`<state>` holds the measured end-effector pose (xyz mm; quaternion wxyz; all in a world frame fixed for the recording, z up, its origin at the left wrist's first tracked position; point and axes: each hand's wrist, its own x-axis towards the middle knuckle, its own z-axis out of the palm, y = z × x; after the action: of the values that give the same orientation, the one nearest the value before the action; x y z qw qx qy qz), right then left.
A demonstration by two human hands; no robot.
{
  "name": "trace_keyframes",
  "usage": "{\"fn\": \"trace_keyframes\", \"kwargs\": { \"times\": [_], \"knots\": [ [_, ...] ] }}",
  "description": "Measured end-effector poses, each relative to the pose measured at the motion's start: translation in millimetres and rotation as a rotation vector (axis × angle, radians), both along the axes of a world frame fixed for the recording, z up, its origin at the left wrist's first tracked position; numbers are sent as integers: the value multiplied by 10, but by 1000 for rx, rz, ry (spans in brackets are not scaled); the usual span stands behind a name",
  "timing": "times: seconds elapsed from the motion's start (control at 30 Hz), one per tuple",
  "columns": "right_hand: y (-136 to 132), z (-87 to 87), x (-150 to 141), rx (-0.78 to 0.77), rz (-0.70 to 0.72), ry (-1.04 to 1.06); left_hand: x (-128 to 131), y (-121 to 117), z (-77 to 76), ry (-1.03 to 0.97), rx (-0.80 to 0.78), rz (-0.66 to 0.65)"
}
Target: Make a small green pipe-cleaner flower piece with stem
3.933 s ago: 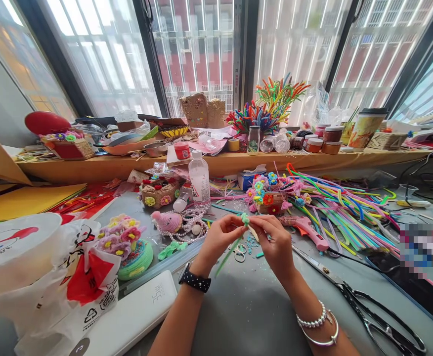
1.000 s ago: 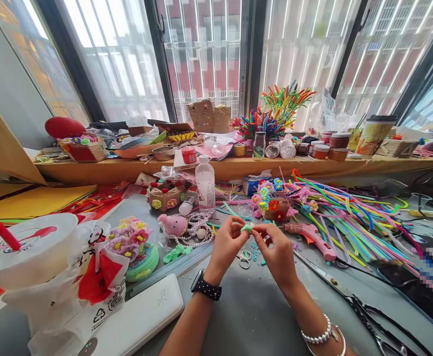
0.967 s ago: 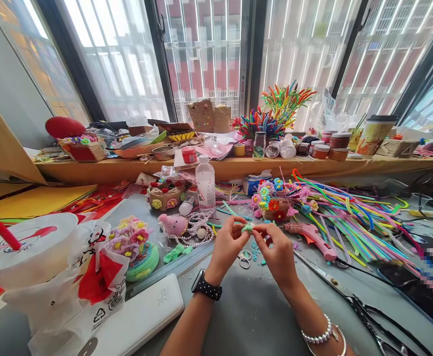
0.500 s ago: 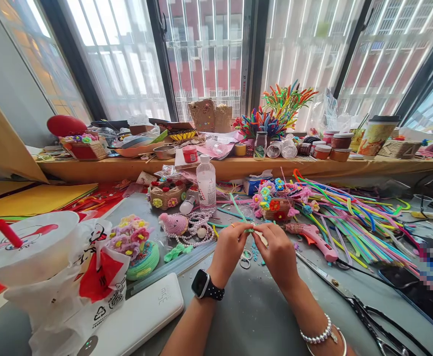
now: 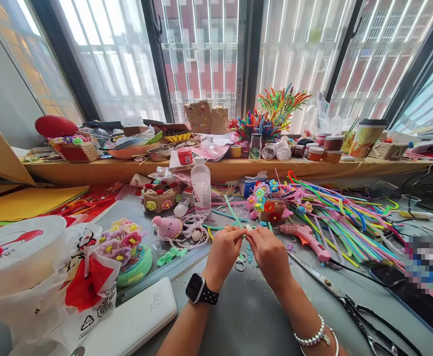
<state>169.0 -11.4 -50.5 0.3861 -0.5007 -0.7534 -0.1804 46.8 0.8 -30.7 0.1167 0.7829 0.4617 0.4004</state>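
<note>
My left hand (image 5: 222, 250) and my right hand (image 5: 269, 252) meet over the grey table (image 5: 246, 306), fingers pinched together on a light green pipe cleaner (image 5: 232, 212) whose free end sticks up and away from me. The twisted part between the fingertips is mostly hidden. A black smartwatch (image 5: 200, 289) sits on the left wrist, bead and metal bracelets (image 5: 318, 336) on the right. Small scissors (image 5: 240, 262) lie on the table just under my hands.
Pink glue gun (image 5: 305, 235) and a spread of coloured pipe cleaners (image 5: 346, 212) lie right. Large black scissors (image 5: 368, 316) lie near right. A clear bottle (image 5: 200, 185), flower baskets (image 5: 266, 200), a pink knitted figure (image 5: 167, 227), a white power bank (image 5: 127, 324) and a plastic bag (image 5: 71, 277) stand left.
My hands have turned the pipe cleaner: the curled green piece held up before is now tucked between the fingertips, with the free end pointing up and back. The hands stay at the same spot.
</note>
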Motion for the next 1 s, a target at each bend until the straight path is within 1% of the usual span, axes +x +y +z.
{"fn": "trace_keyframes", "kwargs": {
  "times": [0.3,0.4,0.53,0.67,0.8,1.0],
  "knots": [
    [7,-25,-23,19,-56,-154,-1,5,-9,46,-14,8],
    [4,-31,-41,28,-69,-118,11,-3,-8,48,-26,5],
    [-6,-36,-49,9,-89,-49,29,-16,4,23,-62,43],
    [1,-57,-41,4,-58,-76,31,-16,9,34,-88,61],
    [16,-76,-44,9,-70,-95,18,-1,-1,57,-79,64],
    [-11,-22,-57,-18,-73,-60,19,-8,10,10,-98,69]
  ]
}}
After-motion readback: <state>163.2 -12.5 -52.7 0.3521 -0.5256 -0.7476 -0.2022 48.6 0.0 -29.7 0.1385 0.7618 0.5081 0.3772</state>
